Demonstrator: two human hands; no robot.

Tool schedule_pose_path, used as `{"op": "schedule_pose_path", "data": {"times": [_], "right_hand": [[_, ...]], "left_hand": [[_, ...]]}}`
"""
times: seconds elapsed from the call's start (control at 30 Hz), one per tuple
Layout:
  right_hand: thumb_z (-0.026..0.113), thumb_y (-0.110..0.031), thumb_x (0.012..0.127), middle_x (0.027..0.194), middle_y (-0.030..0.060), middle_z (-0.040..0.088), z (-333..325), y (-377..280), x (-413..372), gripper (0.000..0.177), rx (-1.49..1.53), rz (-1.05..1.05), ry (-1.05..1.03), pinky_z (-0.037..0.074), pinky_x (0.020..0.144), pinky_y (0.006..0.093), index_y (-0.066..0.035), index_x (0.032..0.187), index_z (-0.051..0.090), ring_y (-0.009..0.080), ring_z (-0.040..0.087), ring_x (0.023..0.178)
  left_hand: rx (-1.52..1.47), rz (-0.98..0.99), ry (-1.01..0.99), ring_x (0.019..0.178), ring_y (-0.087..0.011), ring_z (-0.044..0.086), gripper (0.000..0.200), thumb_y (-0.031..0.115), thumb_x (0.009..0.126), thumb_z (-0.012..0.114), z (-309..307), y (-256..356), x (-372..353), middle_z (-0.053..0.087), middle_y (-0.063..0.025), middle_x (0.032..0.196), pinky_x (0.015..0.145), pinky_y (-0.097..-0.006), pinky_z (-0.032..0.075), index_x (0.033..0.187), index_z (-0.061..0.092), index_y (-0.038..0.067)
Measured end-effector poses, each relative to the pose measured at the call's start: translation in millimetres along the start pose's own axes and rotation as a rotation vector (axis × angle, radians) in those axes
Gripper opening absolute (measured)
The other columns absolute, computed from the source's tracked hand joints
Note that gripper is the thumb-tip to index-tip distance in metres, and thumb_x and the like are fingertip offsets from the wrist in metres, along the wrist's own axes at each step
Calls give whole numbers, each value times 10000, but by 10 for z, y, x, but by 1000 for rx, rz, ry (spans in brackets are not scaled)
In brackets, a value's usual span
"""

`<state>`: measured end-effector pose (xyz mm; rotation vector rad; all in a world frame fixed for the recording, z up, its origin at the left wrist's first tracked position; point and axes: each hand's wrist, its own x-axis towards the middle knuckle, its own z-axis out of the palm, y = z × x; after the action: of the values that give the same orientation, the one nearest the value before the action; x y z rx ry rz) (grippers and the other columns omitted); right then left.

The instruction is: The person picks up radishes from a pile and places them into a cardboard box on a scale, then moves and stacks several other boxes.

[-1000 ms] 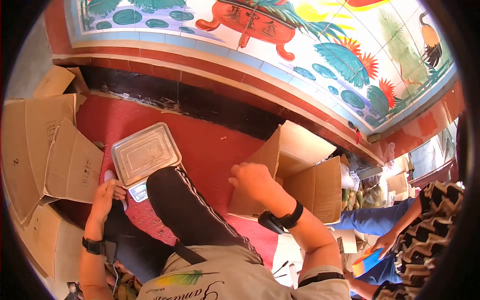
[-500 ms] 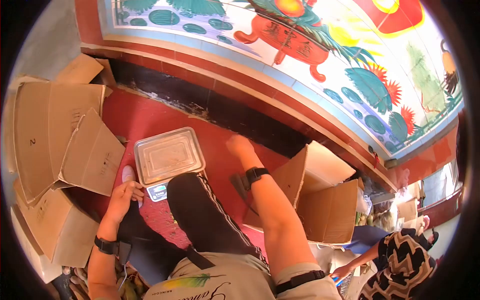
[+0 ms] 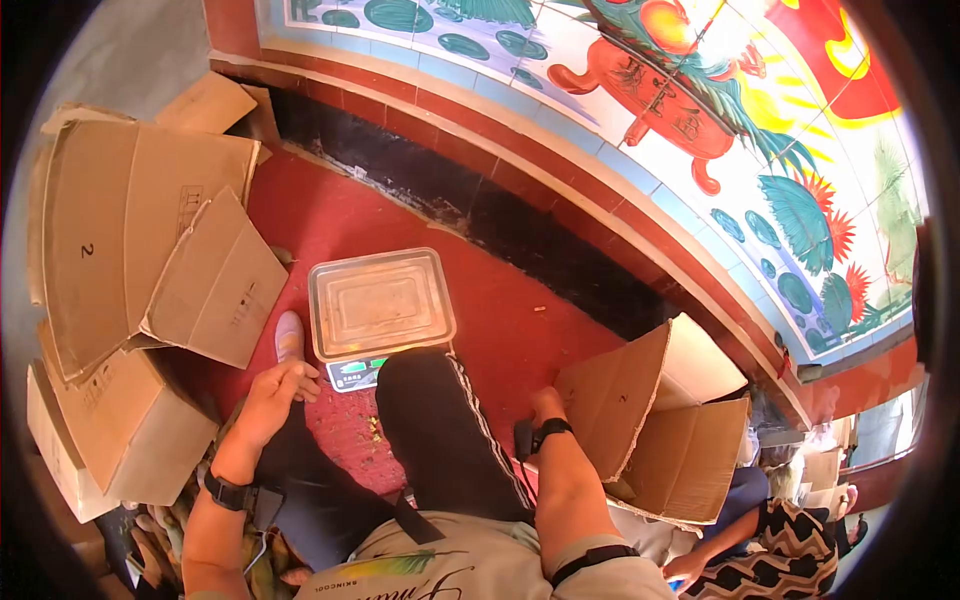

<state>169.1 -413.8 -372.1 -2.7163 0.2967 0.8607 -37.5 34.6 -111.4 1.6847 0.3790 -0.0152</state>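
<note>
My left hand (image 3: 285,392) hovers beside my left knee, near a light shoe (image 3: 290,335); its fingers are curled together, and what they hold, if anything, is too small to name. A clear plastic container (image 3: 382,303) rests on a scale (image 3: 352,374) on the red floor (image 3: 490,320), in front of my knees. My right hand (image 3: 547,404) is low beside the open cardboard box on the right, partly hidden behind its wrist strap; its fingers cannot be made out.
Large cardboard boxes (image 3: 110,240) stand at the left. An open cardboard box (image 3: 690,450) is at the right, with another person (image 3: 770,550) beyond it. A painted tile wall (image 3: 600,150) runs along the back. Produce (image 3: 160,540) lies at the lower left.
My right hand has drawn back from over the floor near the wall to beside the right box. The view has shifted, so the container appears further right. My left hand stays near the shoe.
</note>
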Motion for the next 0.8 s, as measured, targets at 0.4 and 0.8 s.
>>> {"op": "schedule_pose_path", "data": {"times": [0.4,0.8], "right_hand": [[612,-176,713,1025,174,620,-369,-185,-780,187,-192,98,89,486,797,358,-45,826,683,295,589,988],[593,-99,696,881,201,637,-336,18,-949,161,-494,-232,365,506,743,402,-4,796,678,334,621,844]], "left_hand": [[35,-9,-28,690,-143,589,355,308,957,383,15,-66,46,611,-86,778,675,-261,454,943,561,1],[79,-19,-3,689,-136,568,344,264,967,354,108,96,70,596,-77,747,670,-252,457,911,547,-15]]}}
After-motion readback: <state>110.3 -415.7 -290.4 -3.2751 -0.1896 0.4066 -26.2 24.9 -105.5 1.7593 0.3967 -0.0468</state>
